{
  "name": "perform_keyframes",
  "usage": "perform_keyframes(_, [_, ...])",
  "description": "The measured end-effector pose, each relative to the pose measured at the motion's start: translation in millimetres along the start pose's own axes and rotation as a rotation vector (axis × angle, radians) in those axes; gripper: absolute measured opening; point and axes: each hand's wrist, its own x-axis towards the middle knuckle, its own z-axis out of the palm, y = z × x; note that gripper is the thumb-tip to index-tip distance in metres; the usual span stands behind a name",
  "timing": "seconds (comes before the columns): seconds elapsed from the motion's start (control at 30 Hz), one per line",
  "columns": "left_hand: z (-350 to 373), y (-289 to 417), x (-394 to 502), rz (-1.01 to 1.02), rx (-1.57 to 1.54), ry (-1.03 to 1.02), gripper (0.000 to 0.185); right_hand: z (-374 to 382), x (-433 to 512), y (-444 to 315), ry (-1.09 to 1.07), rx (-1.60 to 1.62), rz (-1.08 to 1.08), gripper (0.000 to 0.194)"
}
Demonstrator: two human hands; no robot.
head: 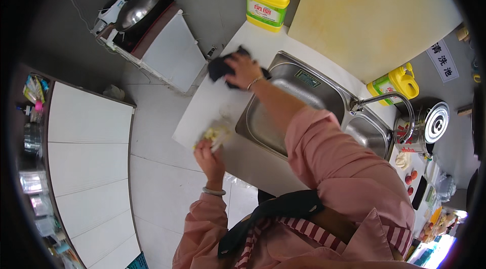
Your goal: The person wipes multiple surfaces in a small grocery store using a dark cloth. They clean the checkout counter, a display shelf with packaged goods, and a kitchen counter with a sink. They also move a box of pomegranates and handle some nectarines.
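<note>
My right hand (pixel 245 71) presses on a dark cloth (pixel 224 67) lying on the white countertop (pixel 205 105), at the far left of the steel sink (pixel 303 79). Nearer to me, at the counter's left edge, my left hand (pixel 208 157) holds a clear plastic bag (pixel 220 138) with small yellowish pieces in it, blurred; their kind is unclear. Faint wet marks or smudges show on the counter between the two hands. The large sink basin holds nothing that I can see.
A yellow detergent jug (pixel 267 3) stands at the back corner, another jug (pixel 393 84) behind the chrome faucet (pixel 387 96). A big cutting board (pixel 364 14) leans at the wall. A lidded steel pot (pixel 414 128) is at right; a wok (pixel 140 7) rests on a stand at left.
</note>
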Motion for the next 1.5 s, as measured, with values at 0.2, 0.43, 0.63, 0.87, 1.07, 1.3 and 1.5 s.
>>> perform_keyframes(0.2, [19.2, 0.7, -6.9, 0.011, 0.058, -0.066, 0.032, -34.8, 34.6, 88.2, 0.135, -0.003, 0.425, 0.064])
perform_keyframes(0.43, [18.5, -5.8, -7.2, 0.05, 0.091, -0.077, 0.035, 4.8, 15.5, -7.8, 0.055, -0.164, 0.127, 0.075])
perform_keyframes(0.63, [16.1, 8.8, -6.9, -0.241, -0.511, 0.24, 0.035, 1.4, -91.0, -68.3, -0.128, -0.038, -0.292, 0.077])
perform_keyframes(0.87, [2.7, 10.7, 40.7, -0.058, -0.088, 0.067, 0.047, -40.7, -259.9, -54.6, -0.328, -0.194, -0.418, 0.067])
perform_keyframes(1.07, [45.6, 73.9, 26.2, -0.082, 0.243, -0.334, 0.061, -78.0, -406.9, -6.6, -0.369, -0.052, -0.293, 0.065])
perform_keyframes(1.3, [131.4, 260.1, -10.8, 0.491, -0.194, -0.461, 0.043, -103.6, -548.2, 87.6, -0.034, 0.064, 0.24, 0.053])
perform_keyframes(1.5, [188.0, 326.3, -12.0, 0.488, -0.307, -0.581, 0.042, -125.1, -599.5, 222.6, 0.161, 0.645, 1.081, 0.046])
